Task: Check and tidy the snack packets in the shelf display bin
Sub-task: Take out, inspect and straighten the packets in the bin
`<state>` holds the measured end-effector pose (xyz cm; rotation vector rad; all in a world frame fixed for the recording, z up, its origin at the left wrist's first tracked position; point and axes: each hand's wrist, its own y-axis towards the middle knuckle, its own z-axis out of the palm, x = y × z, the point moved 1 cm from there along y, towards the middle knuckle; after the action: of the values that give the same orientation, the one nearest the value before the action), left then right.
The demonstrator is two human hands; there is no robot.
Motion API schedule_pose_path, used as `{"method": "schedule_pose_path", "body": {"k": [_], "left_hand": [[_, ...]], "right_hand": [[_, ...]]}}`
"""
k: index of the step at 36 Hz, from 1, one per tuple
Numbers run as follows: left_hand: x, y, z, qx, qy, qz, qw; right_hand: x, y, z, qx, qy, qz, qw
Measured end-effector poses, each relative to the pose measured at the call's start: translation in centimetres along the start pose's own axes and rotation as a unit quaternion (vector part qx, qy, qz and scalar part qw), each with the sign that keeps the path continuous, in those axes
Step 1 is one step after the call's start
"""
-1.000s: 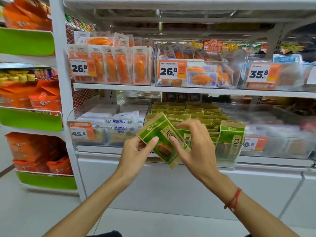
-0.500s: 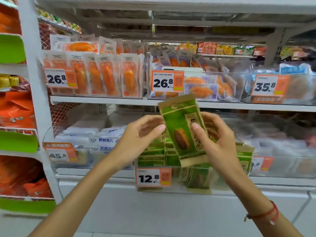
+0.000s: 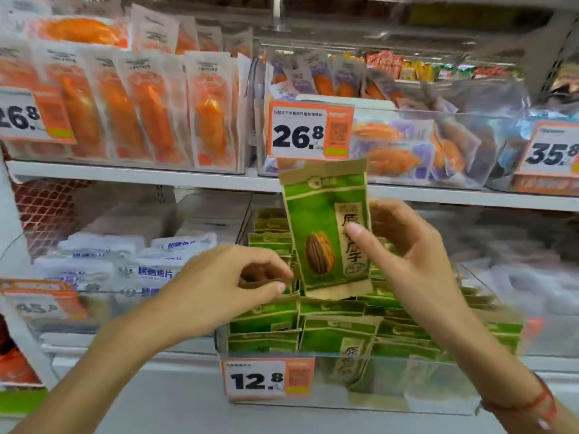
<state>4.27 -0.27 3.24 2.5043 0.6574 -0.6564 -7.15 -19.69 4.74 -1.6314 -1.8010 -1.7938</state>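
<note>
A green and tan seed snack packet [image 3: 322, 233] stands upright above the bin. My right hand [image 3: 407, 264] grips it, thumb on its front and fingers behind. Below it, a clear display bin [image 3: 391, 380] on the lower shelf holds several matching green packets [image 3: 338, 336] standing in rows. My left hand [image 3: 219, 286] is at the bin's left side, lower left of the held packet. Its thumb and fingertips pinch the tan top edge of a packet in the bin [image 3: 260, 282]. An orange 12.8 price tag [image 3: 266, 379] hangs on the bin's front.
The shelf above carries orange-filled clear packs [image 3: 141, 111] and a clear bin of purple-and-orange packs [image 3: 407, 145] with a 26.8 tag [image 3: 310, 130]. White packets [image 3: 125, 270] fill the bin to the left. Blurred pale packets lie to the right.
My left hand has let go of the held packet's left edge and dropped to the bin's packets. The right hand keeps the packet upright. The view has moved closer to the shelf.
</note>
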Motion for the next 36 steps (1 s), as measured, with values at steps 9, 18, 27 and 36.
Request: {"method": "schedule_pose_path", "body": {"k": [9, 18, 27, 36], "left_hand": [[-1.3, 1.1, -0.5, -0.1, -0.174, 0.034, 0.979], [-2.8, 2.5, -0.1, 0.021, 0.098, 0.011, 0.995], [-3.2, 3.8, 1.2, 0.094, 0.258, 0.096, 0.957], [-2.3, 3.6, 0.6, 0.07, 0.186, 0.082, 0.977]], "right_hand": [[-1.8, -1.6, -1.0, 0.102, -0.101, 0.076, 0.987], [-0.3, -0.1, -1.8, 0.162, -0.314, 0.023, 0.935], [-0.3, 1.1, 0.0, 0.301, -0.494, -0.021, 0.816], [-0.9, 1.5, 0.1, 0.355, -0.496, -0.052, 0.791]]}}
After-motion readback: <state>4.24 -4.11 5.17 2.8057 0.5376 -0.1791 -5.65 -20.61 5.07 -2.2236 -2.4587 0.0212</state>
